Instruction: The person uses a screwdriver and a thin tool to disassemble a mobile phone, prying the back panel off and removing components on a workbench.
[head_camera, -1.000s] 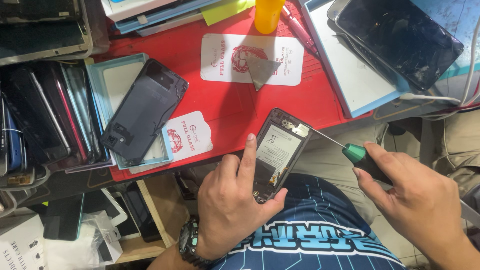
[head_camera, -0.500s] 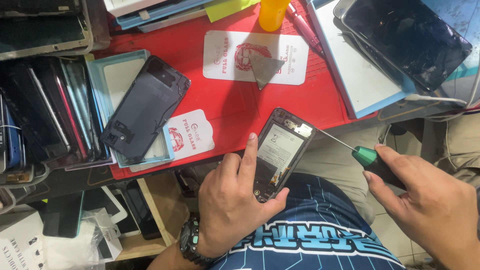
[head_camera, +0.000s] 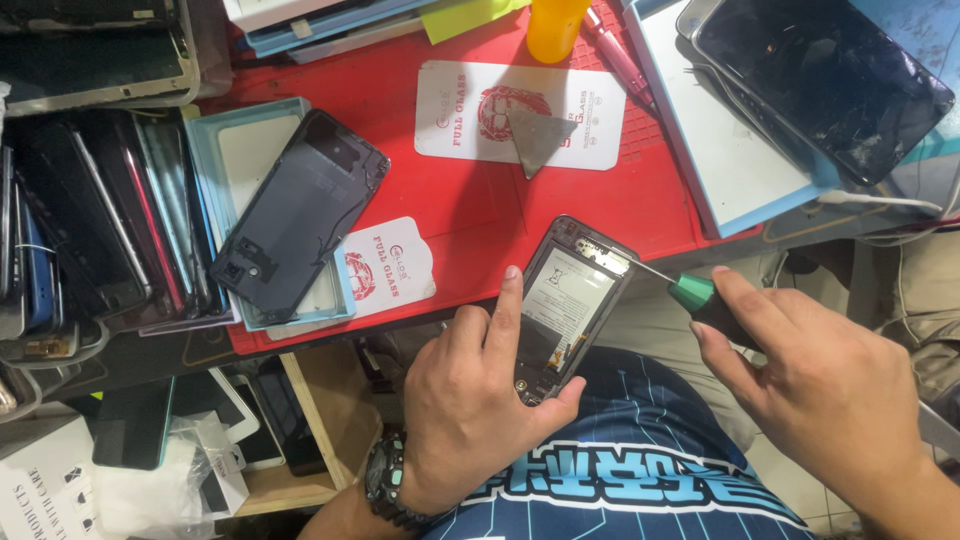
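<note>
My left hand grips an opened phone with its back removed, showing the battery and inner frame, held over the near edge of the red mat. My right hand holds a green-handled screwdriver whose thin tip touches the phone's upper right corner. A dark back cover lies on a light blue tray to the left.
White screen-protector packs and a grey triangular pick lie on the mat, with an orange bottle behind. A cracked dark tablet sits at right. Stacked phones fill the left; a shelf with boxes is below.
The screwdriver tip has stayed at the phone's upper corner while my right hand shifted slightly on the handle. My left hand still holds the phone.
</note>
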